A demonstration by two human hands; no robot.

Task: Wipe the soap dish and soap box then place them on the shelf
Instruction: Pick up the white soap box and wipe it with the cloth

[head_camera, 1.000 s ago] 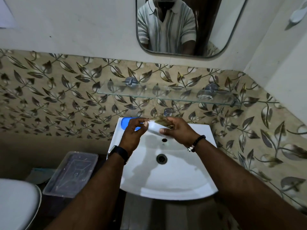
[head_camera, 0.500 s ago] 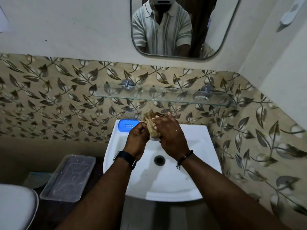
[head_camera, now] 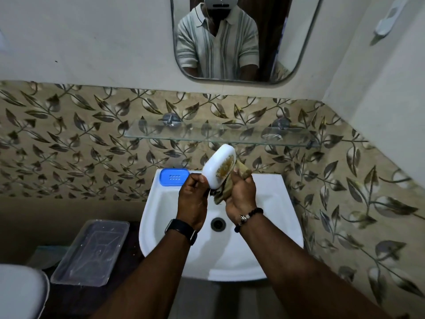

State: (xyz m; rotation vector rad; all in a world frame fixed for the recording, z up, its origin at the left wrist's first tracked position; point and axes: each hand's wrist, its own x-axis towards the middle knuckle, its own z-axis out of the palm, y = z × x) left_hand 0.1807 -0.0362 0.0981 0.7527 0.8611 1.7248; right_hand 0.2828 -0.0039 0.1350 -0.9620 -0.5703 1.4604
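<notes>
My left hand [head_camera: 192, 200] grips the lower end of a white soap box [head_camera: 217, 168], which is tilted up above the sink with its gold-patterned face turned towards me. My right hand [head_camera: 241, 195] holds a tan cloth [head_camera: 232, 184] against the box's right side. A blue soap dish [head_camera: 174, 177] lies on the sink's back left corner. The glass shelf [head_camera: 207, 132] hangs on the tiled wall just above the box and carries nothing that I can see.
The white sink [head_camera: 271, 226] is below my hands, its drain [head_camera: 218, 224] between my wrists. A clear plastic container [head_camera: 92, 252] stands to the sink's left, with a white toilet edge [head_camera: 20, 293] at bottom left. A mirror [head_camera: 230, 38] hangs above the shelf.
The soap box has been turned and lifted upright, so its white side and gold pattern now show. The cloth has moved from over the box to its right side.
</notes>
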